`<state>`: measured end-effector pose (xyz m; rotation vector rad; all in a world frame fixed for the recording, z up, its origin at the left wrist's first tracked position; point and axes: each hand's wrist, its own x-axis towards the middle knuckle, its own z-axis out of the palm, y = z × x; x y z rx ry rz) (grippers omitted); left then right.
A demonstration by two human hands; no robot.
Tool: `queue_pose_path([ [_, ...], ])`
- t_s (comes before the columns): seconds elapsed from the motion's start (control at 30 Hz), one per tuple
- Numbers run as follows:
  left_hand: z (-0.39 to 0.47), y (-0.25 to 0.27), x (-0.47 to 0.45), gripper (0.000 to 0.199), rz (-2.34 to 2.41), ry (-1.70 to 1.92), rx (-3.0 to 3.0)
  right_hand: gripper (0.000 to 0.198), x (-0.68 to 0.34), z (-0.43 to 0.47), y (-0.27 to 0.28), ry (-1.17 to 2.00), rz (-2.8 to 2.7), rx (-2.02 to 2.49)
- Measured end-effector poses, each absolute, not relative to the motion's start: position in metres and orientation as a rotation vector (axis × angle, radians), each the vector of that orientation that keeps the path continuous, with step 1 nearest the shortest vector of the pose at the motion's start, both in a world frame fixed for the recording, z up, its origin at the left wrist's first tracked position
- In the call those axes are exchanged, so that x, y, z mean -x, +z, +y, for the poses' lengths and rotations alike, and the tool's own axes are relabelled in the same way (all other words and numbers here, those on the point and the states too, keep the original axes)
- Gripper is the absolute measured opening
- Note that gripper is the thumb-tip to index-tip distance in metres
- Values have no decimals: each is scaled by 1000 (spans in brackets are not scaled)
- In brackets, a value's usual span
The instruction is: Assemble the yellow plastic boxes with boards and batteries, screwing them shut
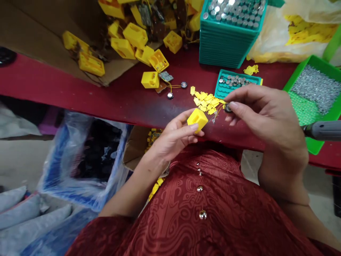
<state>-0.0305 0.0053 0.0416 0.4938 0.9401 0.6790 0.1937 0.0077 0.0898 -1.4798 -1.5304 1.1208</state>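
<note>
My left hand (181, 133) is closed round a yellow plastic housing (197, 120) above the front edge of the table. In a pinch between thumb and forefinger, my right hand (262, 115) holds a small round dark speaker (228, 107). Thin wires (218, 111) run from near the speaker toward the housing. Behind my hands lies a loose pile of small yellow plastic covers (204, 100). Just beyond my right fingers sits a teal tray (220, 93) with several button cells (237, 81) in it.
A stack of teal trays (221, 46) filled with button cells stands at the back. On the right, a green bin (290, 80) holds screws (317, 87), with a grey screwdriver (325, 130) in front. More yellow housings (134, 35) spill from a cardboard box (48, 46) on the left.
</note>
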Motion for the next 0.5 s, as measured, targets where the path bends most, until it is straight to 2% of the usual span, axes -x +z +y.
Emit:
queue_pose_path([
  [0.3,16,46,56,63,1215,670,-749,15,-177,37,103,804,-2005,1546],
  [0.5,18,44,65,44,1108,574,-626,13,-170,43,110,787,-2126,1459],
])
